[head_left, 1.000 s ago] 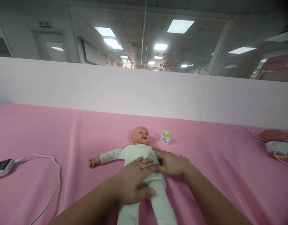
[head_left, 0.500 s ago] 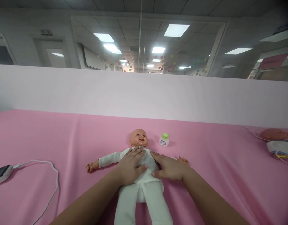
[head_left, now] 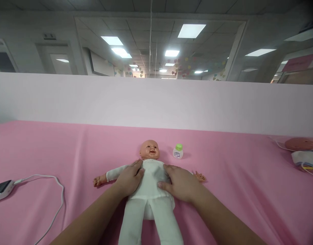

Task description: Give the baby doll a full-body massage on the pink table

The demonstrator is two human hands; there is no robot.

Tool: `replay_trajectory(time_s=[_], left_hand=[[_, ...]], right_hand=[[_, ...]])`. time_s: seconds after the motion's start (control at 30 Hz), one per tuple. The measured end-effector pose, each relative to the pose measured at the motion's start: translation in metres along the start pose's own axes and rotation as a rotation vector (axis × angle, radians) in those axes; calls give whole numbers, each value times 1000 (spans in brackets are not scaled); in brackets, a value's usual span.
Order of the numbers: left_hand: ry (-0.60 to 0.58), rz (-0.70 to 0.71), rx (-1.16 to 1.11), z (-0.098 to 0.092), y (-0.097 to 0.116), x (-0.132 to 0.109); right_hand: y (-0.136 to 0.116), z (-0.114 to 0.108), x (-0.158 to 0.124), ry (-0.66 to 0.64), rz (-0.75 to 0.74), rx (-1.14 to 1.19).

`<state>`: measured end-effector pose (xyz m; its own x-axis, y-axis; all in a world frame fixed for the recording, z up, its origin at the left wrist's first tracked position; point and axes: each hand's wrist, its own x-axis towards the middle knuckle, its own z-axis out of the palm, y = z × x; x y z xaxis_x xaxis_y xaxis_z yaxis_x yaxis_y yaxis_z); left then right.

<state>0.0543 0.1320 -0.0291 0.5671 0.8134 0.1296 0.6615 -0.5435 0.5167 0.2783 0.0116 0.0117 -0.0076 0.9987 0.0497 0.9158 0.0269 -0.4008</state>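
Left grip [head_left: 129, 180]: bare hand, laid along one side of the doll's chest, fingers extended beside the shoulder, thumb apart; closed on nothing.

Right grip [head_left: 183, 182]: bare hand, laid on the opposite side, fingers towards the shoulder, thumb apart on the torso; likewise unclenched.

Baby doll [head_left: 152, 178], white-suited, bald: on its back between both grips, touching each. Long axis runs nearly straight away from the wearer; head beyond the grips, legs nearer than them, face upward. Arms outspread, one doll hand past each grip.

Green-capped bottle [head_left: 178, 152], small: beyond the right grip, near the doll's head.

White handheld device [head_left: 2, 190], dark-screened, with white cable [head_left: 62, 194]: well left of the left grip.

Pink sheet [head_left: 77, 146], creased: beneath doll and grips.

White panel [head_left: 146, 102]: beyond both grips, behind the head.
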Motion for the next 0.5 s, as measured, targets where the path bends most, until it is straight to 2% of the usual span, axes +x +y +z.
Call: replay_trajectory(time_s=[0.1,0.2,0.27,0.37,0.5], left_hand=[[5,13,-23,1,1,1],[10,-1,-33,1,2,1],[16,0,-30,1,2,1],[22,21,-32,1,2,0],[24,62,-23,2,2,-1]], right_hand=[[-23,4,-12,60,-179,53],[-42,11,-24,-91,-491,209],[-47,16,-27,-197,-591,282],[-41,19,-20,-190,-553,311],[-20,20,0,-127,-386,192]])
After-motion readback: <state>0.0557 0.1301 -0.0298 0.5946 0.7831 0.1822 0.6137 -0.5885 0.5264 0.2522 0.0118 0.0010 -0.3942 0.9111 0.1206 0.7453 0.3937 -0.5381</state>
